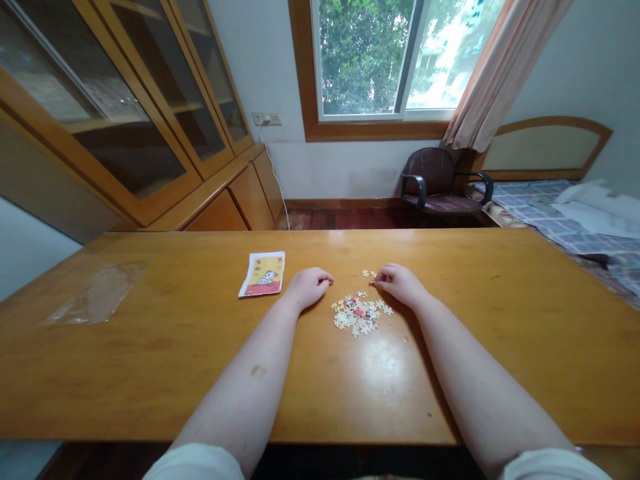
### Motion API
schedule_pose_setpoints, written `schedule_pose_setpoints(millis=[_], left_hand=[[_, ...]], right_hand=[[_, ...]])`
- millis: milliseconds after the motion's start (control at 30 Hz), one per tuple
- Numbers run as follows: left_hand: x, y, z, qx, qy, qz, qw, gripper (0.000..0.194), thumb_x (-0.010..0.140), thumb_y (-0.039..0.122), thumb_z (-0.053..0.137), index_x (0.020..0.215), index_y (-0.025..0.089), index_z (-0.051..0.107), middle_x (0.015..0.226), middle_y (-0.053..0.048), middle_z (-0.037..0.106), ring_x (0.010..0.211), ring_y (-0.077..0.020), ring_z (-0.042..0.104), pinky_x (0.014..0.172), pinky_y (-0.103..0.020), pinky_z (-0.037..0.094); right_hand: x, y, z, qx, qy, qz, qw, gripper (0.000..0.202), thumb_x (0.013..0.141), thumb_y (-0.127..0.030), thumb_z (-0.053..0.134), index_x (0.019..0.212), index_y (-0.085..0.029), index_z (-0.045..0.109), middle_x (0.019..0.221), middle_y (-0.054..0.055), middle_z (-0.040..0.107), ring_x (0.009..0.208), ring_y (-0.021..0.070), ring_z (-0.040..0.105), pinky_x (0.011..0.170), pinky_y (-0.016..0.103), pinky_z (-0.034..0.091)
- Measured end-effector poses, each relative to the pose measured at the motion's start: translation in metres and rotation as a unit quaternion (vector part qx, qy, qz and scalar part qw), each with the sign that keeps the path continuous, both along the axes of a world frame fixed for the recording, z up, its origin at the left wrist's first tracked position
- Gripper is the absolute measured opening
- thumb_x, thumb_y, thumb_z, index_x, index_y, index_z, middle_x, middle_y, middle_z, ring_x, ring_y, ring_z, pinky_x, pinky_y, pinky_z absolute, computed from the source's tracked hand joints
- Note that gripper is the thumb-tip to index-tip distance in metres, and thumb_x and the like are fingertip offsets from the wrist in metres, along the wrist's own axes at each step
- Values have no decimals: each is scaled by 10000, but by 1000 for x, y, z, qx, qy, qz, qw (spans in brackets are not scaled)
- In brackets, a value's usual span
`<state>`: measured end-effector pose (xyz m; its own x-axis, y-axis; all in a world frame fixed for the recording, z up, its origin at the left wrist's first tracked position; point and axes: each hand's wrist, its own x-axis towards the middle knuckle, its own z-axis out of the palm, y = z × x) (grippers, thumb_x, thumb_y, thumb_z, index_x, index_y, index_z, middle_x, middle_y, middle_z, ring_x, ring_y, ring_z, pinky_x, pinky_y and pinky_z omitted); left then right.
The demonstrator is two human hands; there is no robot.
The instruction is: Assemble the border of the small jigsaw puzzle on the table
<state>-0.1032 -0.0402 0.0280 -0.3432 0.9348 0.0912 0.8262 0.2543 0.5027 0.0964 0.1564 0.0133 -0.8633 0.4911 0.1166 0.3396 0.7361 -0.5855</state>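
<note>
A loose heap of small jigsaw puzzle pieces (356, 316), mostly pale with some red and yellow, lies on the wooden table (200, 373) between my forearms. To the heap's upper left, my left hand (309, 288) rests with its fingers pinched together; whatever is at the fingertips is too small to make out. My right hand (401, 284) is closed at the heap's upper right, a puzzle piece (371, 283) at its fingertips. Just beyond those fingertips are a few separate pieces (368, 273). Left of my left hand lies a picture card (264, 274) with a white animal on yellow and red.
A clear plastic bag (100, 293) lies flat on the table's left side. Past the far edge stand a glass-doored cabinet (200, 153) at left, a dark armchair (433, 180) and a bed (575, 220) at right. A window (365, 60) is in the back wall.
</note>
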Motion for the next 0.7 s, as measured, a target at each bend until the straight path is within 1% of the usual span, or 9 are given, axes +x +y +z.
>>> schedule_pose_setpoints(millis=[67, 200, 300, 400, 467, 600, 700], left_hand=[[0, 0, 0, 2, -1, 2, 1000, 284, 805, 207, 465, 902, 219, 732, 970, -22, 714, 931, -187, 633, 838, -301, 487], [0, 0, -1, 9, -2, 4, 1000, 282, 805, 208, 465, 899, 219, 731, 960, -20, 715, 931, -189, 631, 841, -308, 482], [-1, 1, -4, 16, -8, 13, 1000, 278, 802, 212, 470, 894, 219, 732, 966, -20, 715, 933, -191, 631, 844, -311, 483], [-2, 2, -7, 22, -21, 24, 999, 284, 799, 204, 465, 893, 213, 734, 970, -23, 715, 934, -191, 630, 852, -311, 483], [-2, 3, -8, 23, -27, 28, 999, 288, 797, 204, 463, 897, 212, 734, 976, -25, 714, 932, -191, 630, 854, -311, 484], [-3, 4, -9, 22, -32, 34, 999, 292, 790, 200, 464, 898, 204, 735, 969, -33, 714, 935, -193, 630, 870, -307, 483], [-3, 4, -9, 19, -36, 36, 999, 293, 786, 196, 464, 891, 204, 738, 968, -33, 715, 939, -194, 629, 879, -303, 482]], right_hand=[[0, 0, 1, 35, -16, 13, 999, 127, 776, -282, 625, 766, -222, 737, 807, 32, 642, 746, 154, 582, 689, 256, 443], [3, -3, 5, 54, -38, 41, 997, 233, 798, -209, 546, 880, -248, 761, 865, 33, 662, 793, 157, 603, 751, 250, 450], [5, -4, 8, 62, -36, 25, 997, 293, 772, -172, 499, 876, -240, 764, 863, 31, 666, 789, 160, 605, 752, 251, 448], [4, -5, 10, 56, -55, 31, 996, 292, 763, -175, 494, 852, -235, 766, 854, 27, 680, 784, 166, 610, 746, 254, 449], [3, -6, 9, 59, -66, 34, 995, 288, 780, -189, 500, 883, -238, 764, 881, 28, 693, 815, 173, 618, 768, 256, 450], [0, -3, 4, 71, -69, 10, 995, 295, 841, -226, 487, 975, -237, 749, 973, 46, 701, 904, 183, 621, 821, 264, 444], [-1, -4, 5, 64, -54, 12, 996, 293, 834, -208, 499, 992, -225, 745, 952, 54, 697, 888, 180, 620, 817, 262, 447]])
